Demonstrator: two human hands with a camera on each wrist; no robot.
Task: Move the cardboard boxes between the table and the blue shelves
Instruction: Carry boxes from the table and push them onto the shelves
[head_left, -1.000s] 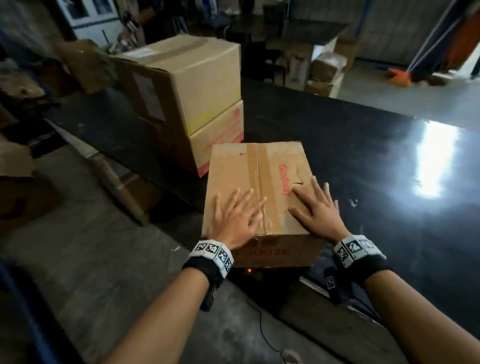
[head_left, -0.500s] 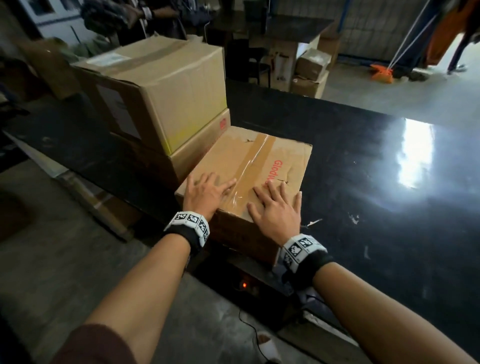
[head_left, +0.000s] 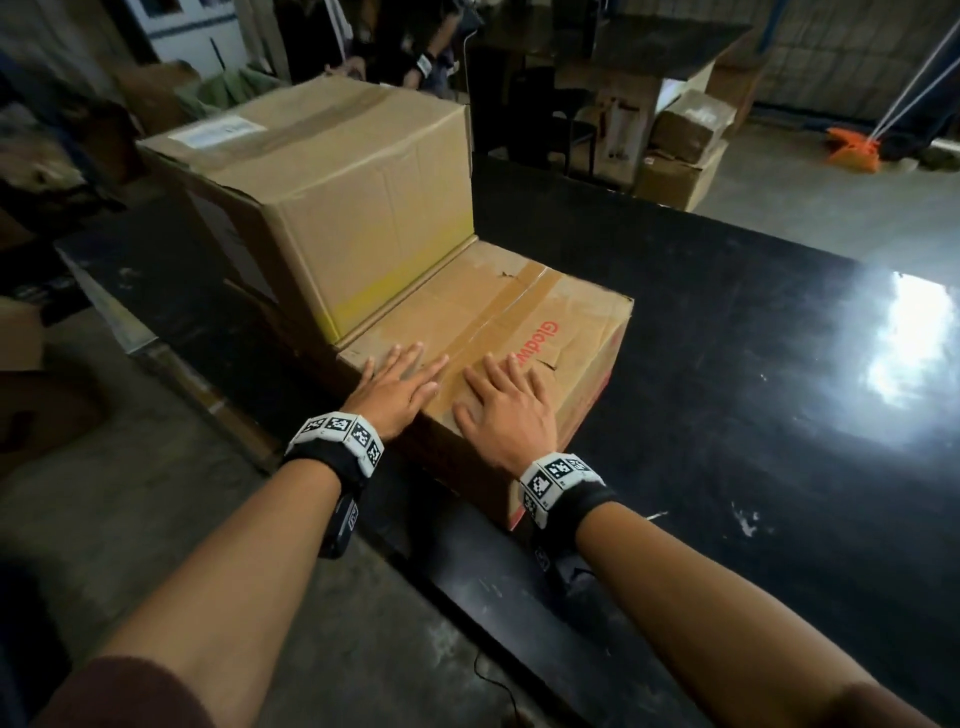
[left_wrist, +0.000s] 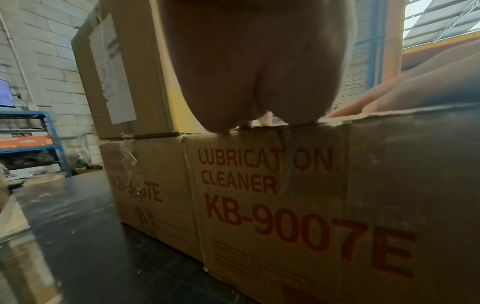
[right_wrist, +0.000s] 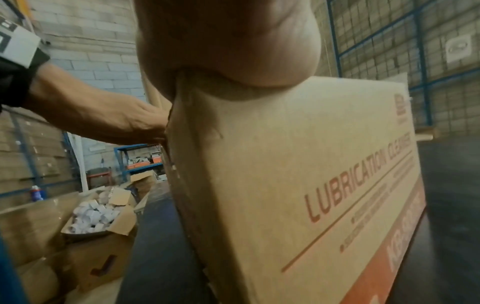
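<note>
A low cardboard box (head_left: 530, 322) with red print and brown tape sits on the black table (head_left: 727, 364), pressed against a stack of two boxes. The stack's top box (head_left: 332, 176) is large and plain; the lower box (left_wrist: 153, 185) shows in the left wrist view. My left hand (head_left: 400, 384) lies flat on the low box's near left top. My right hand (head_left: 504, 400) lies flat beside it, fingers straight. The left wrist view shows the box's front (left_wrist: 272, 205) reading "LUBRICATION CLEANER KB-9007E". Its side panel (right_wrist: 324, 185) fills the right wrist view.
Blue shelves (left_wrist: 39, 139) stand by the far wall. An open carton of white items (right_wrist: 96, 214) sits on the floor at left. More boxes (head_left: 685, 145) lie beyond the table. Another person's hands (head_left: 415, 67) show behind the stack. An orange broom (head_left: 852, 150) lies at far right.
Both hands have pushed the low box forward and left across the table until it meets the stacked boxes. The hands stay flat on its top.
</note>
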